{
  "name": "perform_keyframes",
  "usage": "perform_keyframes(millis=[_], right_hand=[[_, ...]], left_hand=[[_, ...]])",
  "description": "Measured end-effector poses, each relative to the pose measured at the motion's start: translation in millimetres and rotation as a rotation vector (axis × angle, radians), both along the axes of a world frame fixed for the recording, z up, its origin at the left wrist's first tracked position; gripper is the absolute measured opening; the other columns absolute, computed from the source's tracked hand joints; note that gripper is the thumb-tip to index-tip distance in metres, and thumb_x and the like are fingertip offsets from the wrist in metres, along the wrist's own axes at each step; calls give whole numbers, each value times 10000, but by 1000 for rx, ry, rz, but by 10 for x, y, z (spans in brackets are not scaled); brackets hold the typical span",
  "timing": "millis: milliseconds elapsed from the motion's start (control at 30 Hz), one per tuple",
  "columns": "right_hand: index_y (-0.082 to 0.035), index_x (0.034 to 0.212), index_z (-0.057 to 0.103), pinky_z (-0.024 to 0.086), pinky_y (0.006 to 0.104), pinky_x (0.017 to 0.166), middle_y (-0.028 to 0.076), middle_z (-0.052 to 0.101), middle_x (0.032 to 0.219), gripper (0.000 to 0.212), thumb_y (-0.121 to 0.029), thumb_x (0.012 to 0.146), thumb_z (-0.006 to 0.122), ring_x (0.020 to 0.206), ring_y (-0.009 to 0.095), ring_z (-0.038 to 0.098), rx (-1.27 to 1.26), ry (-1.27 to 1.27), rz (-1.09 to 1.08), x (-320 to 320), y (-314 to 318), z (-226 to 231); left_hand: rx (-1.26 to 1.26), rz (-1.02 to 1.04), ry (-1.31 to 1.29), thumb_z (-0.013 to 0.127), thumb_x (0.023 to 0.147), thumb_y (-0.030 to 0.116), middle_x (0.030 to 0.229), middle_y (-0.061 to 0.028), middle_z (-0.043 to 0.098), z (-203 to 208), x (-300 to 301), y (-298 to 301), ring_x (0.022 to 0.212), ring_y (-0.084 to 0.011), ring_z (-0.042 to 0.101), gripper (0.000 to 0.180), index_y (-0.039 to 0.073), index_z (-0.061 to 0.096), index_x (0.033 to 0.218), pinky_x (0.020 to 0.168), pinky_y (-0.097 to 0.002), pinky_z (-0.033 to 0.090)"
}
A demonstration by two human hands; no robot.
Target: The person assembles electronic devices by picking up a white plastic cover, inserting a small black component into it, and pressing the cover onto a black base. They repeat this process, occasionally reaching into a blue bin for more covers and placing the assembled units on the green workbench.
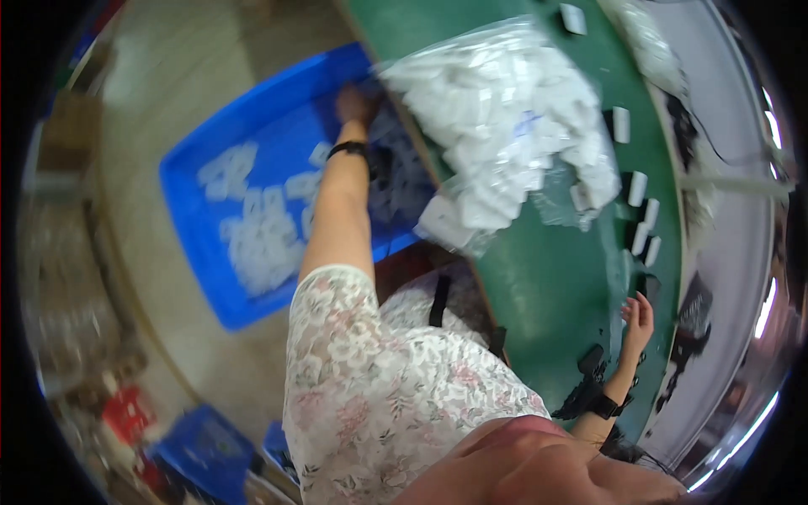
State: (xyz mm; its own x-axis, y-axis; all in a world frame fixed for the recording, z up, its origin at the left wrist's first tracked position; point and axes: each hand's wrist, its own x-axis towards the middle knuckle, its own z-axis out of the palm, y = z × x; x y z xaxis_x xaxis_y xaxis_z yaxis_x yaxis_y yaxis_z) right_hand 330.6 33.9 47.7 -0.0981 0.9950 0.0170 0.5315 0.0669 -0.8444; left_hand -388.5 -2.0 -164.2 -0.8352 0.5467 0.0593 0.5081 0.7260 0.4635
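"So, starting with the head view, the only one supplied: where do the white pieces stand?"

"In three places. One scattered group of white pieces (257, 236) lies in the blue tub (273, 109); many more fill a clear plastic bag (513, 109) on the green desk (539, 278); a loose row of white blocks (637, 188) lines the desk's far side, several with dark parts just beside them."

"State of each hand?"

"The left hand (358, 105) is down inside the tub at its upper end. It is blurred and its fingers are hidden; I cannot tell whether it grips anything. The right hand (638, 324) is over the desk, fingers loosely spread, nothing visible in its grasp. A dark block (649, 287) is near its fingertips; contact cannot be confirmed."

"Progress?"

"In my judgement, partway. The row appears laid out, while the bulk sits in bag and tub. Whether the tub's contents are finished or waiting cannot be determined."

"Anything else outstanding?"

"A heap of dark parts (581, 391) near the right forearm, apparently unsorted."
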Motion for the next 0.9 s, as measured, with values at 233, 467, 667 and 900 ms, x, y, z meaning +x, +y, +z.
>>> perform_keyframes(millis=[233,467,667,900], right_hand=[[-28,1133,614,523,239,690,58,668,888,224,-128,941,555,759,109,630,-109,202,-129,-147,-283,-248],[-8,1037,634,518,246,621,66,661,800,169,-113,932,553,664,106,615,-143,295,-118,-298,-335,-269],[5,1021,633,506,244,601,67,659,786,166,-99,927,543,622,106,608,-142,267,-170,-343,-496,-384],[17,1018,621,496,251,572,77,658,760,170,-102,941,527,605,116,610,-105,454,-211,-355,-517,-450]], left_hand=[[135,-704,461,482,929,329,1345,-171,492,-648,-251,233,1230,-320,464,485,9,495,1293,1013,-439,361],[368,-1469,492,511,875,314,1228,-171,498,629,1842,2004,1172,-341,476,416,20,509,1170,1004,-472,357],[483,-1761,485,537,829,300,1129,-171,502,1372,2724,1788,1121,-359,486,360,29,521,1064,997,-500,354],[525,-1897,561,566,775,285,1012,-171,508,2148,2874,1199,1063,-380,498,298,40,534,941,988,-533,351]])
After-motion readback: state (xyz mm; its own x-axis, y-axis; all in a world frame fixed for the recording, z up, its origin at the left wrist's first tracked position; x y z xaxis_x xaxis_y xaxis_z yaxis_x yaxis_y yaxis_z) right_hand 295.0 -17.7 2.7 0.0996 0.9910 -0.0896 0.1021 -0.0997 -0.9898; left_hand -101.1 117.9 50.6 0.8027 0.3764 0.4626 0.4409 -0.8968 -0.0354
